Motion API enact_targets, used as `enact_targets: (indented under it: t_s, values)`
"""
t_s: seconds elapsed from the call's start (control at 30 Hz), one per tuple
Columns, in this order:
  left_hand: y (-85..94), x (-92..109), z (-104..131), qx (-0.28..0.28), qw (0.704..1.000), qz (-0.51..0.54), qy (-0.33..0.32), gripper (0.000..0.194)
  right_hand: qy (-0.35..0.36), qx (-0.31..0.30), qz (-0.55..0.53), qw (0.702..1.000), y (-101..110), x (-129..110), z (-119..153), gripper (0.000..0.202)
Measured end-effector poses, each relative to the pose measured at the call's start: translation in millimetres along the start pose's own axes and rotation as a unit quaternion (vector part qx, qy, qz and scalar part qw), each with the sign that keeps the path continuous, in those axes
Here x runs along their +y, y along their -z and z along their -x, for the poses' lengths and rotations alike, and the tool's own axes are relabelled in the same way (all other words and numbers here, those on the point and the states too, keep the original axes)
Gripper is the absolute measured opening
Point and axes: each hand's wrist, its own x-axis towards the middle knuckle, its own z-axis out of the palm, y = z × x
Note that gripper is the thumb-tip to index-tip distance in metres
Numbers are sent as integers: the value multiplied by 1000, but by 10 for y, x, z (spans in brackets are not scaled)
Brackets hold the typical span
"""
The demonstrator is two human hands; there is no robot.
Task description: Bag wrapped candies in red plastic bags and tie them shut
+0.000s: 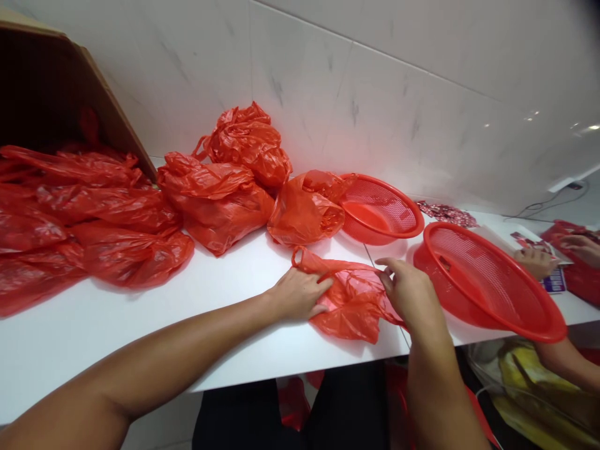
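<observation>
"Where was the bag?"

"Right of centre in the lower half of the frame. The bag [356, 324] lay on the white table [234, 275] between my hands, just left of the big basket [510, 275]."

"And your hands?"

"My right hand [412, 290] had thumb and forefinger together at the bag's right edge, pinching the film as far as I could judge. My left hand [300, 294] was over the other side, thumb and forefinger apart; I couldn't tell whether its hidden fingers gripped anything."

"How would it have handled?"

"Light and limp, I reckoned, with no stiffness to help. Film that thin looked slippery, apt to cling to itself and tear if pulled hard. I judged the edge of the mouth the best hold, or the handle [307, 257] by my left fingers for lifting."

"What did it look like?"

"Orange-red, shiny, half see-through, creased all over. It sagged nearly flat, with paler pink showing inside the mouth and a ragged edge toward my right hand. The plump bag [304, 212] behind it, near the middle of the frame, was the same colour but bulged with its contents."
</observation>
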Motion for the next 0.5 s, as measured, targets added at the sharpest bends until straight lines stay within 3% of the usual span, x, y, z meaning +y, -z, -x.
enact_targets:
  t_s: [0.1,0.17,0.2,0.23,0.3,0.37,0.4,0.47,0.5]
  values:
    - [33,54,18,-27,999,-19,38,93,67,120,-30,990,181,-216,231,31]
    - [45,66,8,-28,998,-30,54,103,130,170,-102,971,318,-503,498,29]
    - [51,66,0,-26,997,-38,55,103,166,154,-148,963,360,-661,625,30]
    - [57,65,-8,-24,997,-47,52,99,209,99,-195,953,373,-809,727,34]
    - [71,62,-16,-25,997,-64,44,88,259,-56,-212,941,299,-1017,815,46]
    - [80,58,-8,-26,996,-70,40,82,200,-170,-142,954,123,-1047,746,47]
    - [80,53,2,-25,997,-67,40,82,146,-195,-97,965,21,-990,673,43]
    - [64,35,29,-21,997,-57,37,87,51,-198,-45,978,-166,-767,508,36]
    - [48,20,42,-19,998,-53,30,90,16,-196,-38,980,-243,-625,438,44]
